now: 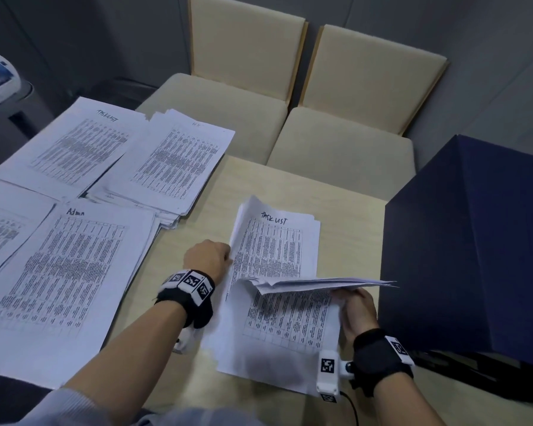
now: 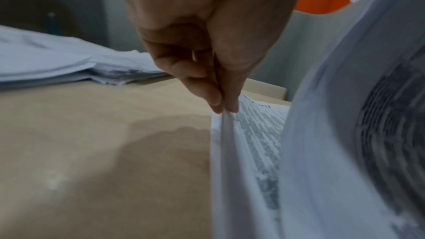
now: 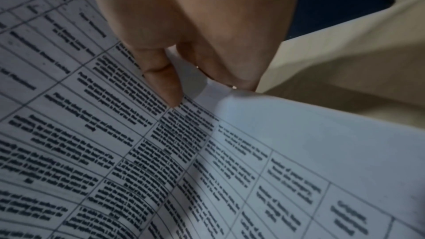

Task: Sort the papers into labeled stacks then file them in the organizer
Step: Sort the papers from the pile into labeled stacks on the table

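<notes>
The grip of the left hand [image 1: 208,256] is a narrow pinch: thumb and fingers [image 2: 202,86] close on the left edge of the papers headed "TASK LIST" [image 1: 277,247], lifting that edge off the counter [image 1: 351,229]. The right hand [image 1: 359,309] grips the same papers at their right side, thumb on the printed table and fingers [image 3: 218,64] curled beneath, holding a sheaf of sheets [image 1: 320,284] bent up and fanned above the rest. These papers lie near the middle of the counter, toward its near edge. Four labeled stacks cover the counter's left side: another "TASK LIST" stack [image 1: 74,142] at the far left corner, a stack [image 1: 173,161] just beside it whose heading is too faint to read with certainty, an "Admin" stack [image 1: 65,272] near the front edge, and a stack [image 1: 0,216] cut off by the left border. A dark blue organizer [image 1: 474,241] stands at the counter's right edge. Two beige chairs [image 1: 290,103] sit beyond the far edge.
</notes>
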`<state>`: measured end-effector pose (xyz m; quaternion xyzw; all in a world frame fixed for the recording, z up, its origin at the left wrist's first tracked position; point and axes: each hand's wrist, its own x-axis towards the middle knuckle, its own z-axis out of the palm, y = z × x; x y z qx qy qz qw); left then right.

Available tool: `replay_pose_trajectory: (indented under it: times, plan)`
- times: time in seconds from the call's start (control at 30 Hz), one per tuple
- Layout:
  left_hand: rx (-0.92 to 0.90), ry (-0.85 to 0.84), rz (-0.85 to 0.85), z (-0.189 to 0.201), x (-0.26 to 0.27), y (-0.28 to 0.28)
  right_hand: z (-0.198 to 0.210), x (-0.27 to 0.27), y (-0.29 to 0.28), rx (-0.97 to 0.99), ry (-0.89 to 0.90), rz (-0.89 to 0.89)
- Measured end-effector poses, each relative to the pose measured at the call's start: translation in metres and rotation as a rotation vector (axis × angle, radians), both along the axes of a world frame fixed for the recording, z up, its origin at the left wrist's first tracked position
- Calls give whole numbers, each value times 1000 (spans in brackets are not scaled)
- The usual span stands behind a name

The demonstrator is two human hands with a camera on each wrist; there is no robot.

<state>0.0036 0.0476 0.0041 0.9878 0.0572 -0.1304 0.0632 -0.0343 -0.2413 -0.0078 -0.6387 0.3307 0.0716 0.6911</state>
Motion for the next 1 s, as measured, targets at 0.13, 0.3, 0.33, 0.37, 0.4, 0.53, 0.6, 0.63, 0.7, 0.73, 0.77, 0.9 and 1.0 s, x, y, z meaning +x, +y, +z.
replay_pose_trajectory:
  times: [0.13, 0.3, 0.33, 0.37, 0.4, 0.53, 0.6, 0.63, 0.7, 0.73, 0.77, 0.9, 1.0]
  plan:
    - [239, -9, -198, 9, -1, 1, -1, 2, -5, 17, -4, 6]
    - [212, -61, -155, 25, -6, 4, 0, 6, 0, 36, 1, 39]
    - [119, -105, -97, 25, -7, 5, 0, 6, -1, 56, -17, 36]
    - [-11, -153, -39, 23, -9, 8, 2, 6, -1, 94, -21, 32]
    - [-173, -199, 4, 20, -12, 10, 6, 7, 2, 142, -42, 42]
    - [-807, -49, 13, 7, -23, 15, 7, 16, 10, 178, 72, 122]
    - [-823, 70, 56, -4, -26, 13, 8, 13, 13, 106, 211, 125]
    - [-755, 66, 119, -11, -25, 12, 6, 12, 13, 73, 138, 166]
    - [-577, -24, 318, -20, -21, 8, 3, 5, 5, 115, -66, 154]
    - [-506, -27, 389, -21, -18, 5, 1, 2, 0, 145, -66, 141]
    - [-447, 16, 427, -22, -17, 0, 4, -4, -4, 133, -65, 124]
    - [-354, 121, 388, -23, -14, -15, 5, -6, -8, 82, -86, 70]
    - [-338, 76, 298, -27, -15, -9, 7, -12, -19, 64, -157, 26]
